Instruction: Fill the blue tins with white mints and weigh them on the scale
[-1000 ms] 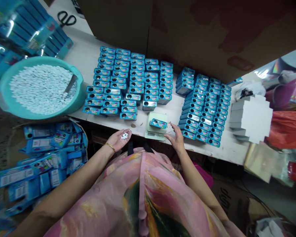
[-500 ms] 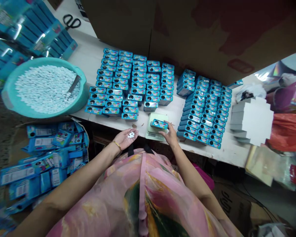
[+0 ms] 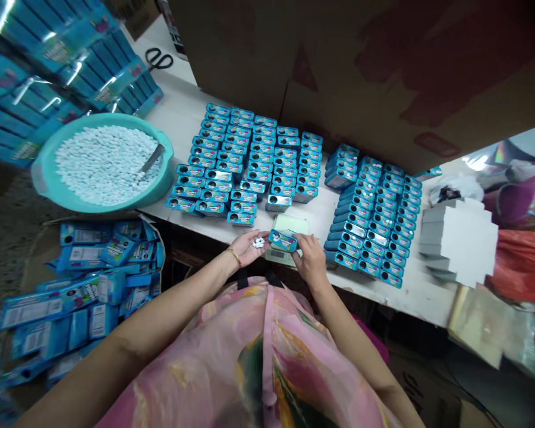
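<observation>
My left hand, palm up and cupped, carries a few small white pellets. My right hand grips a blue printed box at its right end. A round dark opening shows at the box's left end, close beside the fingertips of my left hand. Beneath the box is a small pale green scale, partly covered by the box and my hands.
Rows of blue boxes stand left of the scale, and more rows stand right. A turquoise basin of white pellets sits at left, with a scoop. Below it is a carton of blue packs. Large cardboard rises behind.
My right hand has gripped the box and lifted it off the scale, tilting it. My left hand has moved right with the pellets, up to the box. The camera view has shifted.
</observation>
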`<state>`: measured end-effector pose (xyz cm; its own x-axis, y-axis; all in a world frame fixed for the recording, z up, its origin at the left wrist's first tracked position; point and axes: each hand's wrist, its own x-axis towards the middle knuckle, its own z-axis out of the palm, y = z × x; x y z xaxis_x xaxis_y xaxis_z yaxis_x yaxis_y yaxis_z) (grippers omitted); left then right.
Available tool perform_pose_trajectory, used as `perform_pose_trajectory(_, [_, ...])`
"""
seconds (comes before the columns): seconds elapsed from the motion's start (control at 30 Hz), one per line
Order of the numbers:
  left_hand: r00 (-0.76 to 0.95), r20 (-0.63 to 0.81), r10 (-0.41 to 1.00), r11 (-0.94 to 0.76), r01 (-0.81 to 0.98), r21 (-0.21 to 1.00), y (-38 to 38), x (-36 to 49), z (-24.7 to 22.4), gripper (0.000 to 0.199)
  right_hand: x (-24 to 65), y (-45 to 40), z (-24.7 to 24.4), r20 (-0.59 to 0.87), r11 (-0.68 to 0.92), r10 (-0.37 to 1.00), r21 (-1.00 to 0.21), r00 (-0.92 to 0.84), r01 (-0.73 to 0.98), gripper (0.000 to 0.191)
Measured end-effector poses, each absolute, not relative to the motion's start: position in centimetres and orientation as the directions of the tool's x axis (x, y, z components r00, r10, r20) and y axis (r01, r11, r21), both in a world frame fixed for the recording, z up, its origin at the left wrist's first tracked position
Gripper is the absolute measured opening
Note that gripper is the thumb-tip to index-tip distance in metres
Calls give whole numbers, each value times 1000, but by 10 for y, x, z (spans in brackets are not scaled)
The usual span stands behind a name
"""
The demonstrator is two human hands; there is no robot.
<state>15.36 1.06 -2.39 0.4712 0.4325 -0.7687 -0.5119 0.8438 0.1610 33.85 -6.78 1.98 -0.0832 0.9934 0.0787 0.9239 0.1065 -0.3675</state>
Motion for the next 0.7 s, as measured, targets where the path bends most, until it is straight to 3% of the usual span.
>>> perform_pose_trajectory(0.17, [457,-774,438,839,-518,169,10,156,-25,18,334,-73,28,94,166,985,-265,-146,950,43])
perform_pose_trajectory(0.33, [469,-785,405,852,-506,137,11,160,-23,21,338,-72,27,47,112,994,-289,-103,951,43])
perform_pose_trajectory(0.5, [471,-785,402,851,-508,132,14,162,-24,20,348,-71,6,62,4,998,-527,34,850,38])
perform_pose_trajectory(0.7, [384,-833,398,845,-506,171,12,142,-34,14,355,-58,-39,35,-91,971,-863,238,498,31])
